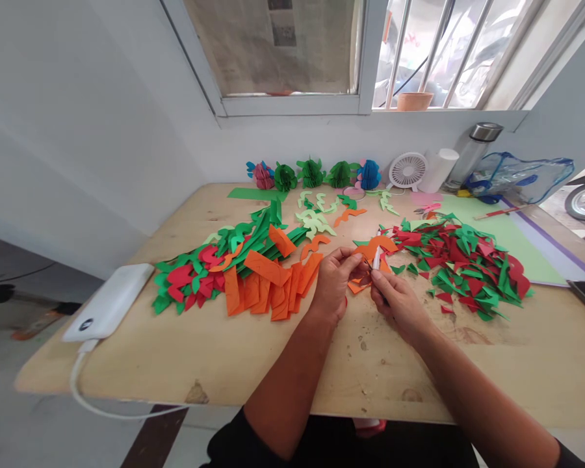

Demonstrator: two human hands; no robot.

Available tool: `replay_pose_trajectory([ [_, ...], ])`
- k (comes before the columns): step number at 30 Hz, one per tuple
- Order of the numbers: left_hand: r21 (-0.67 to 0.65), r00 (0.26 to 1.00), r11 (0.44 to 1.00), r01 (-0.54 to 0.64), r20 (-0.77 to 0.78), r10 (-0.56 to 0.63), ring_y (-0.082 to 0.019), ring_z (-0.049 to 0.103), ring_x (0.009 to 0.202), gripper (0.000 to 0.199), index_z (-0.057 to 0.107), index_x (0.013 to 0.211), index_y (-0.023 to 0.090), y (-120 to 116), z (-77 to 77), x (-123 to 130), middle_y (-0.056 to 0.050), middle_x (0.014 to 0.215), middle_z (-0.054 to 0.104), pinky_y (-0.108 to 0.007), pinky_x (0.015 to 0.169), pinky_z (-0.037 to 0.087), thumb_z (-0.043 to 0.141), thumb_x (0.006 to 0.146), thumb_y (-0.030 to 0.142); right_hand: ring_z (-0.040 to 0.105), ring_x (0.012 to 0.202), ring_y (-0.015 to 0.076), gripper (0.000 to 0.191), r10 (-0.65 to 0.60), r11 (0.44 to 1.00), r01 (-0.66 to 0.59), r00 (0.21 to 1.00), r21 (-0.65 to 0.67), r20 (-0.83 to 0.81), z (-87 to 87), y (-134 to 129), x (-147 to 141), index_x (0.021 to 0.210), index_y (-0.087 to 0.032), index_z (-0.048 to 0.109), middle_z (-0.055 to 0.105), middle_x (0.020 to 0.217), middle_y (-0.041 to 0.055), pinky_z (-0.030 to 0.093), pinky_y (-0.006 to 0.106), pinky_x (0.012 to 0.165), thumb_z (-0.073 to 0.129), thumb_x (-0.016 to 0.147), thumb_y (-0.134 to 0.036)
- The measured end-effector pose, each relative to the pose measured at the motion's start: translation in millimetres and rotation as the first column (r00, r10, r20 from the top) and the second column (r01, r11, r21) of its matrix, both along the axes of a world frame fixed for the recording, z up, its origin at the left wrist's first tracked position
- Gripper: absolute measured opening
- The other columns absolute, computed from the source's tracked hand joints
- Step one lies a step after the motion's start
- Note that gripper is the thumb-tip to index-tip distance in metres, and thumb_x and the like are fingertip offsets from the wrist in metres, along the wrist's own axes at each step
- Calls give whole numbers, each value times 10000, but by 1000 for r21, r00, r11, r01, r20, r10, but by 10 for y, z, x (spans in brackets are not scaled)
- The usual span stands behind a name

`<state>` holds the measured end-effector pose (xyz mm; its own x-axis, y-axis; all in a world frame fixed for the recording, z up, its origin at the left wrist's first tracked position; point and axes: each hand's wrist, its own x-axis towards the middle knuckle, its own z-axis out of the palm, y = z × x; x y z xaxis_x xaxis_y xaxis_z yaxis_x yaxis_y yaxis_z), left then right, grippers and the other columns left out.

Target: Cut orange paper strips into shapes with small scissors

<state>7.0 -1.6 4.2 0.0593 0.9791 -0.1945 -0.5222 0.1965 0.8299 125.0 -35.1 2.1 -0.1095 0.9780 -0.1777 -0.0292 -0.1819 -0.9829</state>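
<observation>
Left hand (pixel 335 279) pinched orange paper (pixel 386 244) mid-frame, right hand (pixel 398 300) clasped a slim tool (pixel 376 259); slow, steady turning probably suited those curves!

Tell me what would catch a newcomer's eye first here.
Likely the bright orange paper strips, piled just left of the left hand, which pinches a curvy orange cut-out near the middle of the table. Next, the heap of red and green scraps to the right, and the row of five folded paper figures along the back.
</observation>
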Motion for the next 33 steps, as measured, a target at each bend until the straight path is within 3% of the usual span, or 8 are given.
replay_pose_trajectory([
  [10, 6, 1000, 1000, -3, -10, 3, -93, 542, 542, 183, 564, 655, 164, -18, 38, -10, 8, 583, 603, -244, 609, 437, 712, 627, 269, 256, 402, 65, 456, 7, 999, -8, 1000, 53, 7, -52, -5, 6, 672, -195, 497, 388, 489, -69, 149, 222, 365, 593, 760, -633],
  [24, 24, 1000, 1000, 10, 0, -10, -89, 524, 503, 185, 554, 675, 158, -31, 67, -5, 17, 571, 586, -243, 573, 438, 695, 634, 271, 274, 403, 74, 498, 22, 987, -45, 989, 154, 147, -60, -4, 15, 574, -207, 443, 375, 458, -57, 187, 246, 385, 499, 837, -626],
  [33, 12, 1000, 1000, 16, -2, -16, -94, 533, 516, 201, 550, 666, 159, -34, 67, -4, 13, 587, 594, -250, 583, 432, 703, 629, 283, 261, 405, 68, 503, 20, 994, -31, 994, 109, 105, -94, 7, 22, 587, -198, 458, 359, 469, -58, 161, 234, 372, 505, 824, -639],
])
